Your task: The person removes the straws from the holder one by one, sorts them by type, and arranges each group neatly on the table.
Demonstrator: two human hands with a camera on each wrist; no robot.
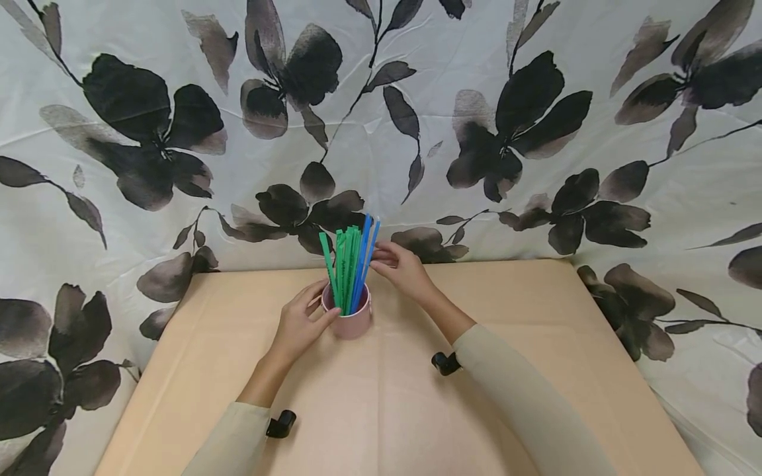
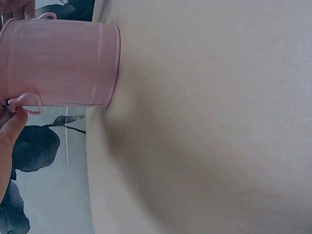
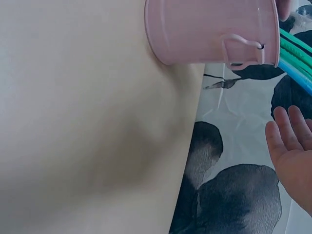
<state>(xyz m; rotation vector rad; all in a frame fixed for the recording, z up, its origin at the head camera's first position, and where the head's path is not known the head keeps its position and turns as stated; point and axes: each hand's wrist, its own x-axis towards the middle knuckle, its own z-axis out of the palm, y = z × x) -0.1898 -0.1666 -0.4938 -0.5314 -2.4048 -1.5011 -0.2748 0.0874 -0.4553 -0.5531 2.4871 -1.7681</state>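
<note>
Conceivably, the pink bucket point(image 1: 352, 326), upright on the worktop point(image 1: 536, 304), tips if the left grip point(image 1: 299, 322) holding it slackens while the right grip point(image 1: 405, 269), empty and outstretched just beside the blue straws point(image 1: 361, 268), knocks them against the green straws point(image 1: 345, 268).

Three views of one cylindrical pink bucket point(image 1: 352, 326)
The head view looks forward and down across the flat beige desk point(image 1: 363, 410), farther off; both wrist views look in low and close, turned sideways, sharing the bucket's wall.
</note>
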